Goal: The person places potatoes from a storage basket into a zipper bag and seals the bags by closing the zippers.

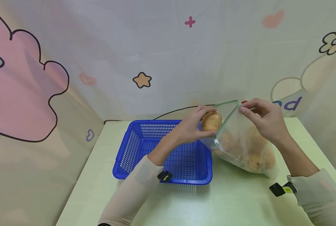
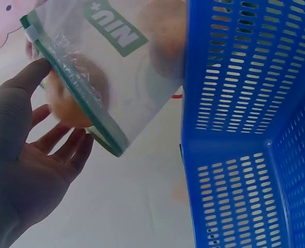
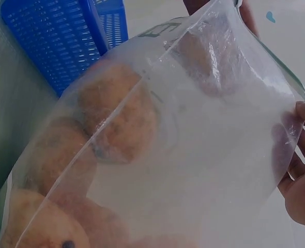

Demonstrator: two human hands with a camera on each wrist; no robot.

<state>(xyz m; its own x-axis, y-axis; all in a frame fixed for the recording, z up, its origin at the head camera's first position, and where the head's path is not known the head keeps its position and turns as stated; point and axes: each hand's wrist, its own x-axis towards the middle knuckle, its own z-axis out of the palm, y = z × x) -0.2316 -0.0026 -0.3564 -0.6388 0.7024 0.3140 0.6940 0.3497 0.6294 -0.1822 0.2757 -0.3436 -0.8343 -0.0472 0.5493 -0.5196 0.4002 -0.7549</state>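
Note:
My left hand (image 1: 192, 126) holds a potato (image 1: 212, 121) between thumb and fingers at the mouth of a clear zip bag (image 1: 235, 158). In the left wrist view the potato (image 2: 64, 106) is partly behind the bag's green zip edge (image 2: 75, 93), with the fingers below it. My right hand (image 1: 267, 121) pinches the bag's upper edge, thumb against fingertips; in the right wrist view this hand (image 3: 301, 178) is at the far right edge of the film. Several potatoes (image 3: 119, 113) lie inside the bag, blurred by the film.
A blue plastic basket (image 1: 162, 181) with slotted walls stands left of the bag, under my left forearm; no potatoes show in it. Both sit on a pale green table (image 1: 227, 204). A patterned cloth (image 1: 168, 62) hangs behind the table.

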